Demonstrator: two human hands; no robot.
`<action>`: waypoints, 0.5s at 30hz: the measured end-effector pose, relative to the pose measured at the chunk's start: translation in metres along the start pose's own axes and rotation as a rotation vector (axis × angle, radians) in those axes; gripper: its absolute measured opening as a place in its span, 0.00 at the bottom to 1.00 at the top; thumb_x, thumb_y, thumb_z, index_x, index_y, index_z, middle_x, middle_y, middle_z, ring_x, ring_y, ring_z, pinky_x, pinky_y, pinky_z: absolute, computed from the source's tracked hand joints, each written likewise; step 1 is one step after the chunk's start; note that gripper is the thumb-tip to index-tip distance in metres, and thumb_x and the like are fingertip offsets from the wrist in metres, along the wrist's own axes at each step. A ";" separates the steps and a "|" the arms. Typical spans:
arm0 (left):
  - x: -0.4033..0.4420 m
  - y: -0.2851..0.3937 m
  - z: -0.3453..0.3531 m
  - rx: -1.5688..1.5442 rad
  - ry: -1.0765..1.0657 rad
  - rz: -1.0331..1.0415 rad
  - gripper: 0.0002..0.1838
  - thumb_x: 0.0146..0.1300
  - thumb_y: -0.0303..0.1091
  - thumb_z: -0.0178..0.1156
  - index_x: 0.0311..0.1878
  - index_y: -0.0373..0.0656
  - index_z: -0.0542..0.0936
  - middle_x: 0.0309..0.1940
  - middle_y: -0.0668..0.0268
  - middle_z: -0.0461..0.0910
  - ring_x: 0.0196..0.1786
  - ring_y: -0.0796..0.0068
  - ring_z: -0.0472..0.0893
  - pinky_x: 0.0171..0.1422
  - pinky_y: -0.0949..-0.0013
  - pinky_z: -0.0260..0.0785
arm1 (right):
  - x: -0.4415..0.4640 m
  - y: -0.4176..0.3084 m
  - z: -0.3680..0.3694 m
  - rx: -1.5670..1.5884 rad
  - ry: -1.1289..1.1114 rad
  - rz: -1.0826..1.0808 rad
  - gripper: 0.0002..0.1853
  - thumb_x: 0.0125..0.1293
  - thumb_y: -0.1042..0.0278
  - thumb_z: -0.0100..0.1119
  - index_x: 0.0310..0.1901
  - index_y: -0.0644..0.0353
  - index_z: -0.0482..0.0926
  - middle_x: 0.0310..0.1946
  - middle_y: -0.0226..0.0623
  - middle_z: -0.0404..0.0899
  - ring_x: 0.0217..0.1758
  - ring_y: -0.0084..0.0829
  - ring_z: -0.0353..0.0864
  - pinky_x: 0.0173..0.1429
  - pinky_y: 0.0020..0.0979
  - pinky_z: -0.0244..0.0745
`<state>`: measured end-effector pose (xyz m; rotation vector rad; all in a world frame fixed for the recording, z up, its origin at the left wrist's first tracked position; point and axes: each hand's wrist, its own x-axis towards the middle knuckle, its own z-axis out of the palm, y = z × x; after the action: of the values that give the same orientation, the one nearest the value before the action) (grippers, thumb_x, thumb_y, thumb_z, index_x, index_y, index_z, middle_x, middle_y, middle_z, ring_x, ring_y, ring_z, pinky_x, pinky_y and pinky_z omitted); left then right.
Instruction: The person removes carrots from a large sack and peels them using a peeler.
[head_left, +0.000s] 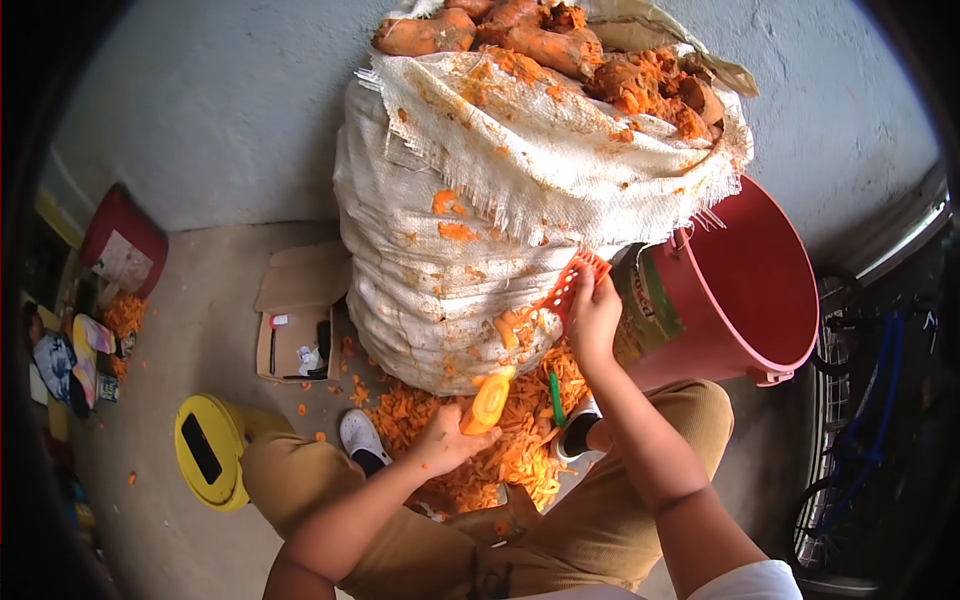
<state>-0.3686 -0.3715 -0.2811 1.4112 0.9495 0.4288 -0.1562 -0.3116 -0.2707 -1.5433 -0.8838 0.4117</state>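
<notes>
Orange vegetable (487,403) tilts well apart from red bucket's rim (776,374).

Gray wall (200,110) is located at rear, above flr (215,310). Open cardboard box (298,285) is placed on flr; small items, incl. crumpled white paper (309,357), are held inside. Yellow bucket (229,430) is set at L; dark rect. patch is seen on top. Red container (128,225) w/ pale label is positioned far L. Blue-framed bike (880,395) is parked far R, partly shadowed.
</notes>
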 end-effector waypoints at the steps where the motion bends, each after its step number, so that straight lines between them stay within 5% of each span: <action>1: 0.001 -0.003 0.000 -0.012 0.016 -0.023 0.11 0.51 0.33 0.62 0.28 0.41 0.69 0.15 0.75 0.68 0.15 0.86 0.64 0.18 0.79 0.57 | -0.014 -0.023 -0.004 -0.031 -0.090 0.008 0.12 0.64 0.66 0.44 0.30 0.67 0.72 0.19 0.32 0.73 0.15 0.20 0.67 0.20 0.25 0.64; 2: 0.002 -0.001 -0.002 -0.019 0.003 -0.040 0.11 0.51 0.34 0.62 0.28 0.41 0.70 0.15 0.74 0.67 0.15 0.86 0.64 0.18 0.79 0.57 | -0.035 -0.035 0.002 0.018 -0.126 -0.054 0.15 0.64 0.63 0.44 0.29 0.68 0.71 0.12 0.39 0.71 0.14 0.24 0.70 0.19 0.28 0.67; 5: -0.001 0.005 0.004 -0.038 -0.014 -0.001 0.11 0.51 0.33 0.62 0.29 0.41 0.70 0.15 0.74 0.67 0.15 0.86 0.64 0.18 0.79 0.57 | -0.067 -0.019 0.015 -0.110 -0.174 -0.432 0.15 0.64 0.63 0.44 0.27 0.67 0.70 0.12 0.41 0.70 0.13 0.31 0.71 0.19 0.31 0.67; 6: -0.002 0.007 0.005 -0.011 -0.008 0.069 0.11 0.51 0.33 0.62 0.30 0.40 0.71 0.16 0.74 0.68 0.15 0.86 0.65 0.19 0.78 0.58 | -0.056 -0.024 0.005 -0.302 -0.286 -0.123 0.14 0.64 0.64 0.44 0.29 0.68 0.71 0.14 0.41 0.71 0.14 0.31 0.71 0.20 0.31 0.68; 9: -0.006 0.011 0.006 0.079 0.029 0.270 0.11 0.50 0.33 0.62 0.32 0.39 0.72 0.18 0.73 0.70 0.19 0.84 0.68 0.23 0.77 0.62 | -0.004 -0.001 0.001 -0.111 0.058 -0.091 0.13 0.65 0.67 0.42 0.27 0.67 0.71 0.13 0.36 0.71 0.14 0.24 0.71 0.18 0.27 0.66; 11: -0.003 0.009 -0.003 0.089 0.009 0.059 0.11 0.50 0.32 0.62 0.34 0.39 0.73 0.21 0.72 0.71 0.24 0.83 0.70 0.29 0.76 0.64 | 0.005 0.004 -0.005 0.047 0.043 0.034 0.13 0.65 0.67 0.41 0.27 0.66 0.71 0.13 0.35 0.71 0.14 0.23 0.71 0.18 0.25 0.67; 12: -0.001 0.006 -0.003 0.085 0.005 -0.049 0.11 0.50 0.32 0.62 0.35 0.39 0.73 0.22 0.71 0.72 0.26 0.82 0.71 0.32 0.75 0.65 | -0.013 -0.032 -0.006 -0.016 -0.030 -0.069 0.14 0.65 0.65 0.42 0.28 0.67 0.71 0.13 0.35 0.70 0.15 0.23 0.71 0.19 0.25 0.68; 13: 0.002 -0.003 -0.001 0.026 0.029 0.057 0.11 0.50 0.32 0.62 0.34 0.39 0.73 0.22 0.72 0.72 0.26 0.83 0.71 0.31 0.75 0.65 | -0.032 -0.034 -0.004 -0.004 -0.200 0.049 0.15 0.64 0.65 0.43 0.26 0.67 0.70 0.12 0.37 0.70 0.14 0.26 0.71 0.19 0.27 0.68; 15: 0.009 -0.012 0.007 -0.079 0.066 0.266 0.11 0.51 0.32 0.62 0.34 0.39 0.73 0.22 0.72 0.72 0.25 0.84 0.70 0.30 0.76 0.65 | -0.072 -0.037 0.008 -0.087 -0.216 -0.417 0.16 0.64 0.65 0.43 0.23 0.67 0.70 0.10 0.39 0.69 0.13 0.29 0.71 0.18 0.28 0.66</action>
<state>-0.3614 -0.3712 -0.2958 1.4632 0.7901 0.7077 -0.2189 -0.3603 -0.2529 -1.3614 -1.3749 0.2408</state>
